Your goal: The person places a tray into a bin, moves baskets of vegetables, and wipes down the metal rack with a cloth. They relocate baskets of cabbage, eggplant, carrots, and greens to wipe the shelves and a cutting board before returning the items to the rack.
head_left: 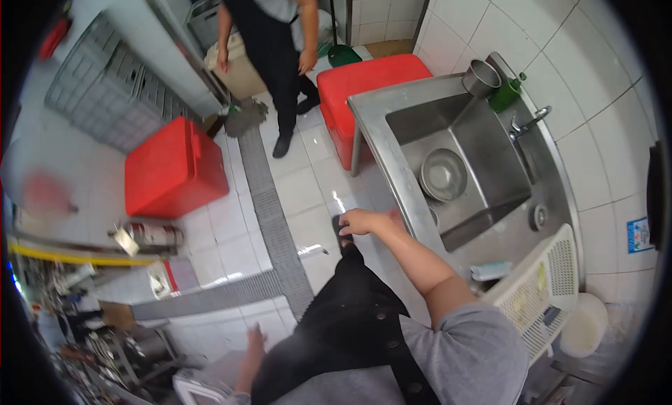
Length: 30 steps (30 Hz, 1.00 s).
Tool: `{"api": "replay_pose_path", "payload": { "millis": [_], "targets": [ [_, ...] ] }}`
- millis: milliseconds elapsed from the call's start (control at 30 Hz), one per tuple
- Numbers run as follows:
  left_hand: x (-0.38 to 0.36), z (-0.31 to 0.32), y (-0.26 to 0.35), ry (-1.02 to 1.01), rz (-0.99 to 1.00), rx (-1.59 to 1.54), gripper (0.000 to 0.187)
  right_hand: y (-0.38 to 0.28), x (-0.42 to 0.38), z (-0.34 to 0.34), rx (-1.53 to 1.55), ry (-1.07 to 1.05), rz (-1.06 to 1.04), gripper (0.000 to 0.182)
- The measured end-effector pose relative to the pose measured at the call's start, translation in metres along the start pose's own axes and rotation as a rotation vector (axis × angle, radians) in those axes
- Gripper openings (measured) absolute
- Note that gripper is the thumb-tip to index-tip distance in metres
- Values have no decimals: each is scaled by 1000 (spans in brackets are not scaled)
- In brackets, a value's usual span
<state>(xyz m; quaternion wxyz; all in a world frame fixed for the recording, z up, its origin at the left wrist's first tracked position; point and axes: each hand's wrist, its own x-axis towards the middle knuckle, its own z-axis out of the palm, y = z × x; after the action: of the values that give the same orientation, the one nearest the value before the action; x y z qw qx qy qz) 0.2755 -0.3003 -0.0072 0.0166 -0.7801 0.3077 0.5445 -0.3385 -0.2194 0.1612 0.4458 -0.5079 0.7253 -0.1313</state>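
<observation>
Right fingers (346, 224) loosely curled, sink (498, 172) nearby, metal bowl (444, 175) inside.

Right of right hand (358, 223): sink unit (374, 118), bowl (444, 175) in basin (493, 153); beyond bowl, faucet (528, 123) by wall (546, 69); farther ahead-right, pot (481, 79) and bottle (505, 95) on sink's far corner; behind-right, rack (553, 279) at sink's near end

Ahead of right hand: bin (385, 72) on floor beside sink's far end; co-worker (269, 41) ahead-left, standing

Left of right hand: floor grate (262, 202), then second bin (171, 170), crates (112, 90) beyond; extinguisher (157, 235) nearer

Left hand (254, 342): behind-left of right hand
</observation>
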Motion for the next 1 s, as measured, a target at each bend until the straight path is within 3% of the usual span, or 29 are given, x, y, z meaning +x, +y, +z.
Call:
{"api": "replay_pose_path", "payload": {
  "millis": [133,333,367,433,500,533,600,633,700,733,800,900,1000],
  "targets": [
    [-61,-33,1,-62,-180,50,49,31,155,-84,-89,-81,-91,48],
    [-108,-21,102,-13,-361,-45,40,48,337,-236,-161,368,131,42],
    [-104,-20,122,-3,-371,-76,39,81,390,-246,-167,320,123,38],
    [-92,-12,166,35,-292,-100,37,154,472,-271,-147,105,220,32],
    [-117,24,255,83,56,55,31,233,505,-292,-262,31,262,29],
    [-103,31,273,120,173,144,31,271,511,-293,-400,122,199,28],
    [-117,69,336,157,414,271,27,292,476,-323,-512,66,399,39],
    [-112,78,354,143,516,403,27,256,438,-344,-442,212,744,41],
    [-121,111,394,110,561,459,28,226,405,-364,-368,352,1091,44],
    [-125,124,404,79,622,506,29,236,403,-373,-358,49,1029,46],
    [-115,140,403,21,597,490,31,254,402,-376,-344,-247,956,49],
    [-104,154,390,-86,512,632,36,255,402,-365,-254,4,877,58],
    [-98,160,371,-156,508,870,45,255,398,-386,-130,-259,781,46]
  ]
}}
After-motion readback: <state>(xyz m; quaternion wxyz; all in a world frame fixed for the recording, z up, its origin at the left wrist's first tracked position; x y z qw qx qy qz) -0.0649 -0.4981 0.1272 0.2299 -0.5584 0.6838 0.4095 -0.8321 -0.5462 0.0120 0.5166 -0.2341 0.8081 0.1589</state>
